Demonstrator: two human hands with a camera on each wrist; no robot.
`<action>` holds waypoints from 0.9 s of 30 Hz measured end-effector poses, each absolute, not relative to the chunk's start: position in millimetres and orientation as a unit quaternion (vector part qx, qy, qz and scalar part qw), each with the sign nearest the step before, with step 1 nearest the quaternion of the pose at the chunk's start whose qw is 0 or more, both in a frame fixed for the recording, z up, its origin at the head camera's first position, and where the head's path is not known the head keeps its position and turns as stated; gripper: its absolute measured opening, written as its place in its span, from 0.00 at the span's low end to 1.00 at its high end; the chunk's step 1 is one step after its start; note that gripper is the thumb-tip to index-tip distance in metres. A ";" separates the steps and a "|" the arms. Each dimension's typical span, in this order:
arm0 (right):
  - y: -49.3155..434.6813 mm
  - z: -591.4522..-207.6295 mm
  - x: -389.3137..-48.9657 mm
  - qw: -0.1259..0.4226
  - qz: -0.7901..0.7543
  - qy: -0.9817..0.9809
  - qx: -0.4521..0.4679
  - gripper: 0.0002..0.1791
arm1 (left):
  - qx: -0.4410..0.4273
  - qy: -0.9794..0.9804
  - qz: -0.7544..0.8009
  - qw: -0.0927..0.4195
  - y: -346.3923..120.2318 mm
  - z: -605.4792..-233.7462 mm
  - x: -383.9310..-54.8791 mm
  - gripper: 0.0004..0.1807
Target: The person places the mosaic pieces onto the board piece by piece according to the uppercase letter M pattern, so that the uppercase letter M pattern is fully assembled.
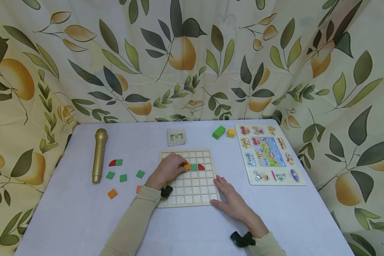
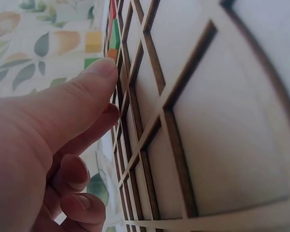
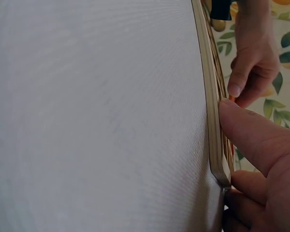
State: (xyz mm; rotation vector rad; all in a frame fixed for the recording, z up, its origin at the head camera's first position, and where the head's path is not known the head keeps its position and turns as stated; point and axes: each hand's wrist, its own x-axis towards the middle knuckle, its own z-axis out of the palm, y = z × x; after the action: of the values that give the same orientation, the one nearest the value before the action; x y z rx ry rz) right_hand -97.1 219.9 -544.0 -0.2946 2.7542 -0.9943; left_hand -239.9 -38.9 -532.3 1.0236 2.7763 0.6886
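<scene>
My left hand (image 1: 169,170) is over the upper left part of a wooden grid board (image 1: 186,204), pinching an orange square tile (image 1: 187,166) with thumb and fingertips. Right of that tile, in the same row, lie a green square tile (image 1: 194,167) and a red quarter-round tile (image 1: 201,167). In the left wrist view the thumb (image 2: 94,79) is at the board's surface. My right hand (image 1: 232,201) rests at the board's lower right edge, fingers stretched along the side. The right wrist view shows its thumb (image 3: 244,128) touching the rim.
Left of the board lie loose green tiles (image 1: 123,177), orange tiles (image 1: 112,193) and a red quarter-round tile (image 1: 112,163). A gold microphone (image 1: 99,156) lies farther left. Behind are a small pattern card (image 1: 176,142), a green block (image 1: 219,132) and a yellow block (image 1: 231,133). A picture puzzle board (image 1: 259,174) lies right.
</scene>
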 end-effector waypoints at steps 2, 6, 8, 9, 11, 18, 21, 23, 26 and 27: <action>220.2 -543.8 -97.0 0.099 -0.336 0.931 -0.100 0.46 | 0.333 0.914 0.224 0.050 -38.6 -532.7 -239.7 0.14; 220.4 -543.9 -96.9 0.099 -0.337 0.931 -0.101 0.46 | 0.327 0.918 0.216 0.051 -38.0 -533.9 -239.3 0.14; 220.6 -544.1 -96.8 0.100 -0.337 0.931 -0.101 0.46 | 0.324 0.920 0.215 0.053 -37.6 -534.4 -239.3 0.14; 220.7 -544.0 -96.7 0.100 -0.338 0.931 -0.101 0.46 | 0.323 0.920 0.215 0.054 -37.4 -534.6 -239.3 0.14; 220.7 -544.2 -96.7 0.100 -0.336 0.931 -0.101 0.46 | 0.321 0.920 0.217 0.056 -37.3 -534.7 -239.4 0.14; 220.4 -544.2 -96.4 0.099 -0.338 0.930 -0.102 0.46 | 0.320 0.920 0.218 0.061 -37.8 -532.8 -239.0 0.14; 220.4 -544.5 -96.4 0.098 -0.338 0.930 -0.103 0.46 | 0.322 0.919 0.219 0.064 -38.2 -532.3 -239.0 0.15; 220.5 -544.8 -96.5 0.098 -0.337 0.931 -0.103 0.46 | 0.323 0.918 0.220 0.065 -38.5 -532.3 -239.0 0.15; 220.3 -545.3 -96.7 0.096 -0.335 0.932 -0.103 0.46 | 0.326 0.917 0.222 0.066 -39.0 -532.8 -239.4 0.15; 220.3 -545.3 -96.7 0.097 -0.335 0.932 -0.102 0.46 | 0.327 0.916 0.222 0.065 -39.1 -533.0 -239.5 0.15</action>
State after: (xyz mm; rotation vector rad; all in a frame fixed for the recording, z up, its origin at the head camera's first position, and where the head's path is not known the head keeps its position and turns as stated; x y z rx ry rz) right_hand -96.7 220.3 -545.3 -0.3018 2.7594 -0.9921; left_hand -239.5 -39.1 -533.0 0.9867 2.7643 0.6694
